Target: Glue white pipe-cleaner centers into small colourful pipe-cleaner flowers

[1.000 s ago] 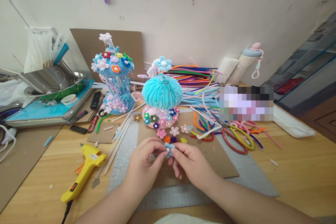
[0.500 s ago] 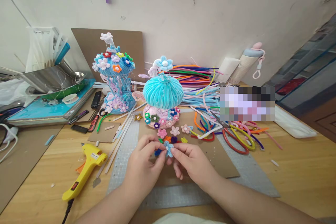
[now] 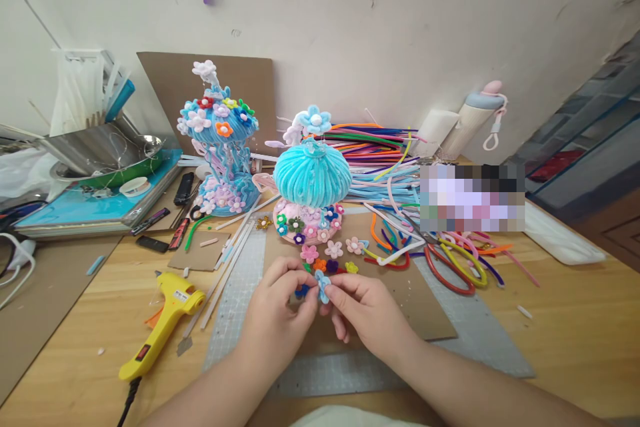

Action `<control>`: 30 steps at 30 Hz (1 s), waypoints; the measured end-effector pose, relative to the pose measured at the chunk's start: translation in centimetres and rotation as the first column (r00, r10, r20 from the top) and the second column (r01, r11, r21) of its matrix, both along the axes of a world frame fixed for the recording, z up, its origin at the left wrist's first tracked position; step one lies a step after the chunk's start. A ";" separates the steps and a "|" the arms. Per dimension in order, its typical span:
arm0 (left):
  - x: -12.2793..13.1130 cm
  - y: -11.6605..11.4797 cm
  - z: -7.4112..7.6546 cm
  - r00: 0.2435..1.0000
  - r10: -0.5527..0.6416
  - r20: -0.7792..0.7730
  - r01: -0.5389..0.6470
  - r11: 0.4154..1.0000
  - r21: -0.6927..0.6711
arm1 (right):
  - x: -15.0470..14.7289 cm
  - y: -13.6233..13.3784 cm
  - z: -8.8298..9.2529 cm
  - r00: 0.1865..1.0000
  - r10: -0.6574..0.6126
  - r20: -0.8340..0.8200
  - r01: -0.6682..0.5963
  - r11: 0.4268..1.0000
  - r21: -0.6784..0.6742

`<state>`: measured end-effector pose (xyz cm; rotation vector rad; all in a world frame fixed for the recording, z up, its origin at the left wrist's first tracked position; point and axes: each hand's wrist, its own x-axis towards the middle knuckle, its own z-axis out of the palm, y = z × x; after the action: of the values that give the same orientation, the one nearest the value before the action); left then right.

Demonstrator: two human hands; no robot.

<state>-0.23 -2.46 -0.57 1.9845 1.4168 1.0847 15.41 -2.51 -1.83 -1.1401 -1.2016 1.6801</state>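
Between my two hands is a small light blue pipe-cleaner flower (image 3: 323, 287), held up over the cardboard. My left hand (image 3: 283, 303) pinches its left side between thumb and forefinger. On the other side my right hand (image 3: 363, 307) grips it the same way, with the lower fingers curled beneath. Just beyond lie several small pipe-cleaner flowers, among them a pink one (image 3: 310, 253), an orange one (image 3: 320, 265) and a yellow one (image 3: 352, 268). Behind them stands a turquoise dome-topped pipe-cleaner piece (image 3: 313, 177) with flowers on its pink base.
A yellow glue gun (image 3: 163, 323) lies at left. Farther back is a blue flower-covered pipe-cleaner piece (image 3: 220, 127). Red-handled scissors (image 3: 450, 270) and loose pipe cleaners (image 3: 385, 183) are at right. Cardboard (image 3: 420, 307) lies on a grey cutting mat (image 3: 480, 333).
The blue flower has turned slightly between my fingers and now shows more edge-on. Both hands have stayed in nearly the same place.
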 end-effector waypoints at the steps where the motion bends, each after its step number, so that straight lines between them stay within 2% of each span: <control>1: 0.0 0.0 0.0 1.000 -0.012 -0.007 0.012 1.000 0.009 | 0.0 0.0 0.1 1.000 -0.001 0.001 0.001 1.000 0.002; 11: -0.3 0.0 0.1 0.981 -0.125 -0.151 0.147 0.978 0.149 | 0.1 0.0 0.2 0.998 0.010 0.055 -0.011 0.999 0.031; 16: -0.4 0.0 0.1 0.959 -0.147 -0.243 0.191 0.967 0.168 | 0.2 0.0 -0.1 0.993 0.020 0.114 -0.027 0.998 0.063; 19: -0.4 0.0 0.1 0.960 -0.148 -0.238 0.186 0.971 0.147 | 0.2 0.1 -0.3 0.990 0.030 0.137 -0.040 0.997 0.071; 22: -0.3 0.1 0.3 0.983 -0.129 -0.133 0.138 0.989 0.058 | 0.1 0.3 -0.5 0.997 0.011 0.074 -0.012 1.000 0.021; 25: -0.3 0.3 0.6 0.994 -0.013 0.113 0.024 0.995 -0.100 | 0.1 0.5 -0.6 0.999 -0.035 -0.011 0.035 0.999 -0.005; 27: -0.2 0.5 0.5 0.946 0.084 0.314 0.006 0.962 -0.274 | 0.1 0.6 -0.7 0.998 -0.053 -0.040 0.053 0.999 0.004; 30: 0.0 1.0 0.0 0.852 0.184 0.490 0.096 0.865 -0.492 | 0.2 0.7 -0.8 0.997 -0.048 -0.052 0.047 0.999 -0.018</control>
<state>-0.25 -1.46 -0.54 1.1677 1.2731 1.0352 15.58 -1.79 -2.61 -1.1187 -1.1216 1.6769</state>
